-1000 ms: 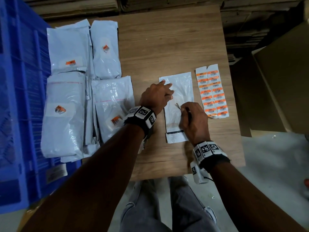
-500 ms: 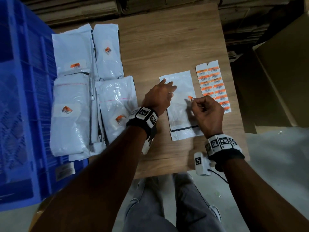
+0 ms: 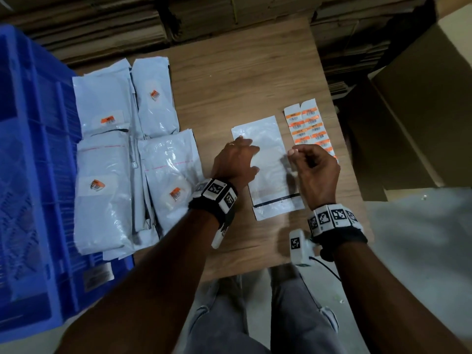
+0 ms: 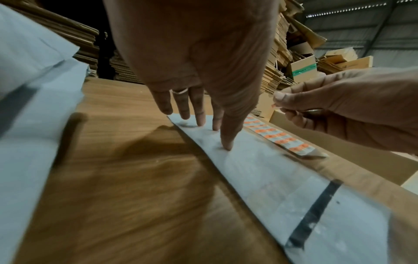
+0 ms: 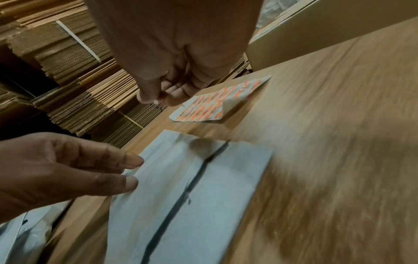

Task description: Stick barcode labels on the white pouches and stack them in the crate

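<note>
The white pouch [image 3: 268, 169] lies flat on the table [image 3: 229, 80], its long axis running away from the person and its black-striped end nearest; the left hand [image 3: 236, 163] presses it with straight fingers. The right hand [image 3: 313, 169] hovers just above the pouch's right edge, nearer the label sheet [image 3: 307, 126], pinching 1 small orange label [image 4: 273, 106]. Left of the pouch, 4 labelled pouches [image 3: 102, 159] rest on the blue crate [image 3: 33, 175].
</note>
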Motion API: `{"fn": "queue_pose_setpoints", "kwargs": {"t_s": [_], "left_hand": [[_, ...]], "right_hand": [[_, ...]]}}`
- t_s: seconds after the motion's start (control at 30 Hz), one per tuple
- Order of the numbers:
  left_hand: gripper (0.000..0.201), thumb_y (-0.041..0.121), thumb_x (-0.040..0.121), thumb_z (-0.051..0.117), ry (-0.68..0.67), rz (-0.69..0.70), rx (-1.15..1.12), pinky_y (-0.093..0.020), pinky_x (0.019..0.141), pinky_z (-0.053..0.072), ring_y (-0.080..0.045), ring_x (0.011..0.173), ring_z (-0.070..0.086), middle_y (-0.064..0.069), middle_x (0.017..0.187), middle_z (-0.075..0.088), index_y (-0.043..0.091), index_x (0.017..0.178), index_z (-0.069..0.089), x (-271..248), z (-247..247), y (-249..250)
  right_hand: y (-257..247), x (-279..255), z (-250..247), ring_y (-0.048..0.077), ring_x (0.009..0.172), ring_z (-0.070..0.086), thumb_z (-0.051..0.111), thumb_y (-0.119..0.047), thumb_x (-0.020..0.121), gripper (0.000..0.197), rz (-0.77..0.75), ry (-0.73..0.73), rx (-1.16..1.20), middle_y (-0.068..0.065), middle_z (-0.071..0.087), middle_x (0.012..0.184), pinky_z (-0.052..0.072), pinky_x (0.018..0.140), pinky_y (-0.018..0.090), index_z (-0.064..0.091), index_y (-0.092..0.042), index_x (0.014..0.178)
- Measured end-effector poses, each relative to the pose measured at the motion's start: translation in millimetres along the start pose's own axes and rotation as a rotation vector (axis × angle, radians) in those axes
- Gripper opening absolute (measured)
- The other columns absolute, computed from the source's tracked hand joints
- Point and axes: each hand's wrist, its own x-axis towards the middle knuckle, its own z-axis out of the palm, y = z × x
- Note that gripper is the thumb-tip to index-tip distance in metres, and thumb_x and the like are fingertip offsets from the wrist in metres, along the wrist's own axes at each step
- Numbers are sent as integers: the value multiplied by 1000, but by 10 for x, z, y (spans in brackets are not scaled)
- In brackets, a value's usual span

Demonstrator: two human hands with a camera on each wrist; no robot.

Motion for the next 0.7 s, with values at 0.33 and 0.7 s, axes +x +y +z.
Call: {"fn": "queue_pose_setpoints", "kwargs": {"t_s": [0.33,0.7], "left_hand": [[97,64,77,75,-26,-223,143,-50,110,40,-33,146,26,-4,161,25,22,154,34,310,-23,318],[81,38,91,71,-112,-225,129,-37,120,27,-16,154,14,3,169,14,21,158,29,436,22,721]], "right_hand": [[135,445,-296,18,86,74,66,-18,99,10,87,-26,109,0,76,95,61,75,34,74,-14,104],[237,1080,-804,1,92,71,69,-17,96,16,70,34,31,-7,74,98,60,83,24,72,-13,110]]}}
